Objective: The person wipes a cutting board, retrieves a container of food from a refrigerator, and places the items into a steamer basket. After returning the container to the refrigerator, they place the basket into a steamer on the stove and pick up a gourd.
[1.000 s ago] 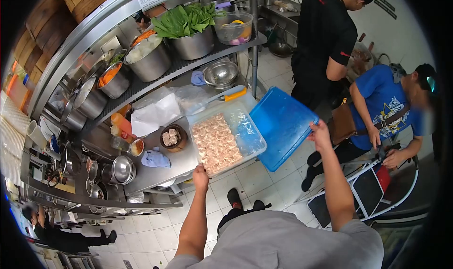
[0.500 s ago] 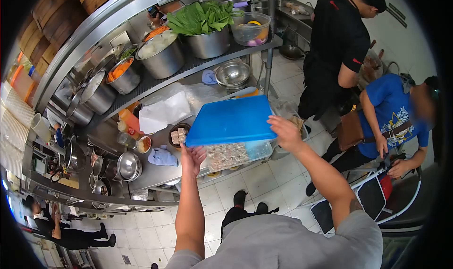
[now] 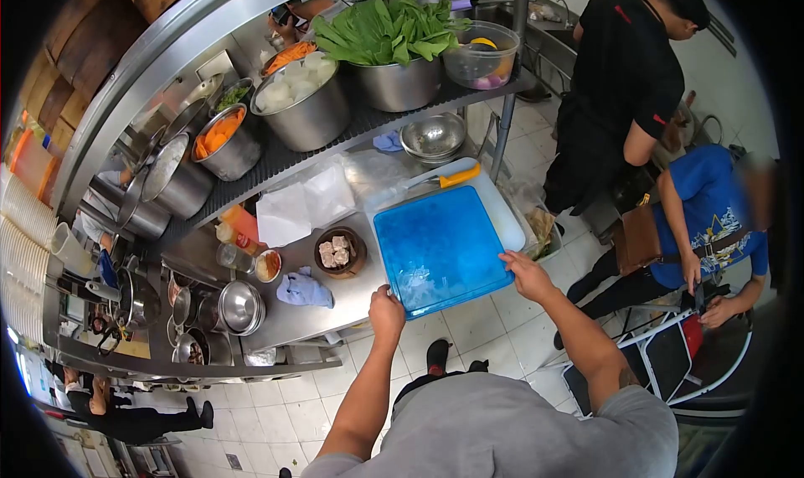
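Observation:
A blue rectangular lid lies flat over the container at the counter's front edge, and it hides what is under it. My left hand is closed on the lid's near left corner. At the near right corner, my right hand grips the edge with its fingers closed. A white cutting board shows behind the lid, with a yellow-handled knife on it. Left of the lid stands a round brown bowl holding pale pink pieces.
Metal pots of vegetables stand on the shelf above the counter. A blue cloth and stacked metal bowls are at the left. Two people stand at the right, one in black and one in blue, near a folding step ladder.
The blue lid has come down from a raised, tilted position to lie flat, covering the pale food seen before. Both hands have closed on its near corners. The camera view has shifted slightly.

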`<state>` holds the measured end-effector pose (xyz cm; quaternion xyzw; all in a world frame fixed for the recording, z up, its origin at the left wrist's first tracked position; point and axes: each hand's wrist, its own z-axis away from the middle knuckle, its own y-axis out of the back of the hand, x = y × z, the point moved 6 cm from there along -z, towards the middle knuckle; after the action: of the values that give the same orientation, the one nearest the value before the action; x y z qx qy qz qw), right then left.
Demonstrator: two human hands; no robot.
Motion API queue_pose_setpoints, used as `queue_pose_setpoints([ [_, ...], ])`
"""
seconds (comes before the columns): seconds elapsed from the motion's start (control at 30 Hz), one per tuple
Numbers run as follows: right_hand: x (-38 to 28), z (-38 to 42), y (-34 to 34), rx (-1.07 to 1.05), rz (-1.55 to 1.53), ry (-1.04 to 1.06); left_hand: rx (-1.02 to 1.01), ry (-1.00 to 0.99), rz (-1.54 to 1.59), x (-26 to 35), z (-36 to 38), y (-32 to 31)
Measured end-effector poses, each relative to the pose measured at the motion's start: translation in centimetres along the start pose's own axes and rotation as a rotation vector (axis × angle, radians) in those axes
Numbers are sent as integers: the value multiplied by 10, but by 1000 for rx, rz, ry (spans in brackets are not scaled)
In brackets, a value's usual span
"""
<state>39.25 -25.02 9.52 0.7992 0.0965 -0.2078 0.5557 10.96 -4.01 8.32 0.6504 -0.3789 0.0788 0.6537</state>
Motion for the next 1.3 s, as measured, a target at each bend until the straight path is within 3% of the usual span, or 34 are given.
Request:
queue_pose_setpoints([
  [0.07, 0, -2, -4, -11, -43, 13, -39, 89, -43, 1, -2, 1],
  [0.13, -3, -6, -4, 2, -81, -26, 2, 42, -33, 0, -4, 1],
  [0.23, -3, -7, -5, 29, -122, -25, -106, 170, 90, -23, -3, -2],
  [0.33, -11, -6, 0, 13, -134, -42, -230, 173, 104, -30, 3, -6],
  [0.47, -12, -5, 0, -16, -189, -146, -171, 61, 128, -24, -6, -6],
  [0.6, -9, -3, -2, -22, -141, -121, -186, 63, 73, -23, -10, -5],
  [0.7, -5, 6, -18, 9, -226, -164, -341, 88, 52, -28, -9, -7],
  [0.77, 11, 14, -23, 360, -432, -349, -455, 89, -12, -33, -18, -10],
  [0.8, 9, 11, -26, 362, -424, -355, -559, 95, -77, -36, -23, -13],
  [0.83, 19, 14, -35, 360, -393, -642, -606, 66, -173, -40, -31, -14],
  [0.87, 26, 22, -43, 353, -358, -928, -471, 16, -164, -22, -44, 1],
  [0.9, 26, 18, -46, 355, -353, -936, -357, -54, -152, -5, -61, 10],
  [0.97, 28, 28, -82, 110, -819, -1309, -228, -244, -102, 27, -105, 4],
  [1.03, 21, 24, -85, 158, -847, -1315, -126, -497, -85, 57, -140, -13],
  [1.07, 19, 22, -86, 205, -878, -1315, -132, -502, -80, 56, -153, -28],
  [1.13, 20, 22, -90, 281, -933, -1297, -277, -580, -242, 54, -171, -68],
  [1.2, 21, 24, -100, 363, -988, -1293, -349, -551, -347, 50, -170, -84],
  [1.3, 25, 28, -96, 424, -640, -1316, -461, -510, -390, 52, -176, -79],
])
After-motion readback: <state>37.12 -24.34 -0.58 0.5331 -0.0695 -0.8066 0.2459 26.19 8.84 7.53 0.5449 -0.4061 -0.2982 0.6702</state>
